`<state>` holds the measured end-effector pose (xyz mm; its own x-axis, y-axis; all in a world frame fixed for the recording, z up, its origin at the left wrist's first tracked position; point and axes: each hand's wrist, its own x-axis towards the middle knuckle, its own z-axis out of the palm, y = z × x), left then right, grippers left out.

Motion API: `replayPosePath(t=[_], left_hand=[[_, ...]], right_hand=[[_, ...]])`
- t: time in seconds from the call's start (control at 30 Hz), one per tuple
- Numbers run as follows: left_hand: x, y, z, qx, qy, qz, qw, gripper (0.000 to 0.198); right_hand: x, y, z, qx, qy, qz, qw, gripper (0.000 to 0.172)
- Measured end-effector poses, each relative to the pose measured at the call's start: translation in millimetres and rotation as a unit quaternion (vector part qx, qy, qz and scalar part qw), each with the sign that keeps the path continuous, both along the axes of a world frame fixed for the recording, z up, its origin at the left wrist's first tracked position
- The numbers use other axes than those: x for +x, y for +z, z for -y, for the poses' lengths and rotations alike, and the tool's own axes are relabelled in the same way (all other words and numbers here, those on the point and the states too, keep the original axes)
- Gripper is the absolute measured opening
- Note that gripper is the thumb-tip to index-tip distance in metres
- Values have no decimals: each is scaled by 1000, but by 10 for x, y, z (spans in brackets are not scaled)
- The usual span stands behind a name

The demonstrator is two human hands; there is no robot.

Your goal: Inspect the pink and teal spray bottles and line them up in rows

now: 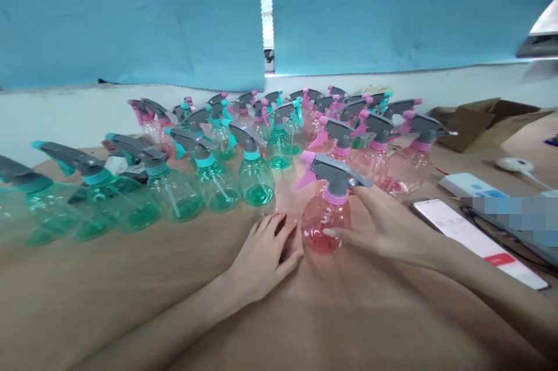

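Note:
A clear pink spray bottle [325, 223] with a grey and pink trigger head stands upright on the brown table [183, 307] in front of me. My right hand [370, 228] is wrapped around its right side, the thumb across the front and the other fingers hidden behind. Just left of the bottle, my left hand [268, 254] rests on the table with its fingers stretched and slightly apart, holding nothing. Nearest beyond the left hand is a green spray bottle [256, 182] with a turquoise collar.
More green bottles [174, 193] line the left, and several pink bottles [407, 164] stand at the right and back. On the right lie a lit phone [475, 237], a white power strip [473, 186] and a white device with a cable [514, 164]. An open cardboard box [483, 124] sits behind.

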<state>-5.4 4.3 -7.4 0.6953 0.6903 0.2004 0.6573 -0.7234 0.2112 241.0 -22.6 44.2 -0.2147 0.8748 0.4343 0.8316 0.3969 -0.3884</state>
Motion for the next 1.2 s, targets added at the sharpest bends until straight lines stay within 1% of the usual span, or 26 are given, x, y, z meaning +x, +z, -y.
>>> replayPosePath(t=[0.1,0.17,0.2,0.3,0.33,0.4,0.53,0.63,0.77,0.9,1.03,1.13,1.2], left_hand=[[-4,5,-4,6,-3,-1,1000,44],[-4,2,-1,16,5,0,1000,44],[-4,-2,2,23,17,1,1000,43],[-4,-21,12,53,69,7,996,35],[-5,-27,15,62,80,7,995,32],[-5,-34,22,76,88,2,993,29],[-1,-24,34,83,88,-9,993,29],[3,-10,38,81,89,-11,993,28],[7,1,41,77,85,-14,993,28],[13,4,48,77,85,-6,993,27],[18,2,53,78,78,-1,994,27],[21,1,52,81,72,4,994,27],[24,1,48,85,70,8,994,26]], right_hand=[[-44,50,-34,-21,19,-1,1000,45],[-112,80,-120,-14,33,-9,999,45],[-152,89,-179,3,30,-5,1000,46],[-276,86,-394,47,5,26,999,56],[-314,76,-464,59,0,36,998,56],[-383,50,-583,63,-8,43,997,58],[-494,6,-713,76,-59,68,993,64],[-546,6,-750,87,-74,89,989,66],[-573,25,-787,84,-89,101,987,64],[-567,16,-838,80,-95,92,988,66],[-557,-5,-871,75,-84,83,990,70],[-542,11,-803,75,-85,78,990,75],[-504,44,-698,84,-90,69,990,68]])
